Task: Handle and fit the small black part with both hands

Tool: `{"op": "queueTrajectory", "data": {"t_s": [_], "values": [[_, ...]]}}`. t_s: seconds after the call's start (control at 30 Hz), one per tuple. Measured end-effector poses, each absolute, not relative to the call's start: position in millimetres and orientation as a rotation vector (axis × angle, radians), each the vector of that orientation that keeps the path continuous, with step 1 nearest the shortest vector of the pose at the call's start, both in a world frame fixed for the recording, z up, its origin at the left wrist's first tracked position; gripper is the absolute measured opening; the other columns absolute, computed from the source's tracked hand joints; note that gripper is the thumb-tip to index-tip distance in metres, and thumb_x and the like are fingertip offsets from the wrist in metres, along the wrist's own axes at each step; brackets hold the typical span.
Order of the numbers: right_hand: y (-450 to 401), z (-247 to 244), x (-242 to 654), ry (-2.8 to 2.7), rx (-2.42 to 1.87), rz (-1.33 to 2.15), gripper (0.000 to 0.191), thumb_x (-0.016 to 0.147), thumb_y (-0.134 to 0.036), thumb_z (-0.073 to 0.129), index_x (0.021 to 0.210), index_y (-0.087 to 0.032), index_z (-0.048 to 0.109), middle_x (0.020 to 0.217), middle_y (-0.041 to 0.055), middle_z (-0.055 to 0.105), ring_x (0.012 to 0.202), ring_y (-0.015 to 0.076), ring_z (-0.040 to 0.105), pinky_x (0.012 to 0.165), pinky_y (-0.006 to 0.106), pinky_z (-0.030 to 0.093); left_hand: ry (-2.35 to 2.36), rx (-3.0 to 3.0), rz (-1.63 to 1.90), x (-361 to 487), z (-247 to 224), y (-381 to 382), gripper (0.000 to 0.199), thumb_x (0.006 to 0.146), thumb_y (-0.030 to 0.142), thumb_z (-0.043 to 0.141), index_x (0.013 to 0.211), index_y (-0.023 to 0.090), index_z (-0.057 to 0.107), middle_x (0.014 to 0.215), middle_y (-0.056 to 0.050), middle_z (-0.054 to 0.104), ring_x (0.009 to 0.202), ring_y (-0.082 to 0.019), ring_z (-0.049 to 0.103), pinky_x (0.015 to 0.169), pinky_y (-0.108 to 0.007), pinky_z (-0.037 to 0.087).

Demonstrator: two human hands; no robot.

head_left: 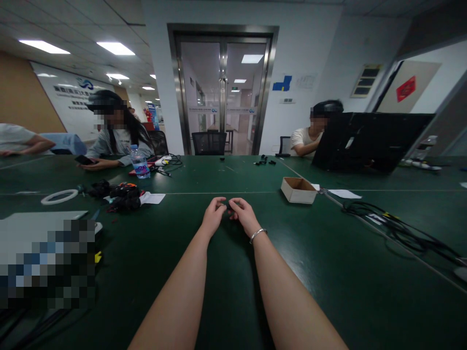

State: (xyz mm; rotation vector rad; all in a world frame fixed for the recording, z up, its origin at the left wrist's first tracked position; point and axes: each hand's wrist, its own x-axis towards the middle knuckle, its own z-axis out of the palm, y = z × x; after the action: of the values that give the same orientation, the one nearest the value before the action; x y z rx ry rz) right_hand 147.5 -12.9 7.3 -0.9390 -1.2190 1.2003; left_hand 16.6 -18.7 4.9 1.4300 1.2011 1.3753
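Observation:
Both of my hands are close together above the green table (233, 272), near the middle of the view. A small dark object (228, 205) shows between them. My right hand (243, 213), with a silver bracelet at the wrist, pinches it between thumb and fingers. The fingers of my left hand (214, 214) are curved beside its other side, thumb and forefinger slightly apart; whether they touch it is too small to tell. An open cardboard box (299, 190) stands to the right, beyond my hands.
A water bottle (139, 163), dark gear (122, 194) and a white ring (59, 197) lie left. Small black pieces (264, 160) sit at the far side. Black cables (401, 228) and a monitor (368, 141) are right. Several people sit around the table.

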Motion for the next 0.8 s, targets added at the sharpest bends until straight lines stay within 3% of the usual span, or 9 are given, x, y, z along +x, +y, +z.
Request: {"op": "queueTrajectory", "data": {"t_s": [0.17,0.8], "values": [[-13.6,7.9,147.4,-1.226,-0.945,1.207,0.042,0.066,-0.05,0.072,0.088,-0.017,0.061,0.055,-0.0034,0.058,0.041,0.0077,0.047,0.044,0.021,0.043,1.172,1.392,1.324,16.6,6.4,-18.9,0.025,0.082,0.027,0.046,0.099,0.017,0.06,0.06,0.002,0.05,0.052,-0.01,0.045,0.05,-0.02,0.035],[-16.2,9.9,148.7,-1.268,-0.891,1.253,0.035,0.064,-0.041,0.073,0.088,-0.018,0.062,0.062,-0.0019,0.06,0.048,0.0083,0.048,0.046,0.019,0.04,1.135,1.4,1.362,16.6,4.7,-17.1,0.029,0.085,0.038,0.045,0.097,0.016,0.06,0.058,0.002,0.048,0.052,-0.011,0.044,0.049,-0.02,0.033]]}}
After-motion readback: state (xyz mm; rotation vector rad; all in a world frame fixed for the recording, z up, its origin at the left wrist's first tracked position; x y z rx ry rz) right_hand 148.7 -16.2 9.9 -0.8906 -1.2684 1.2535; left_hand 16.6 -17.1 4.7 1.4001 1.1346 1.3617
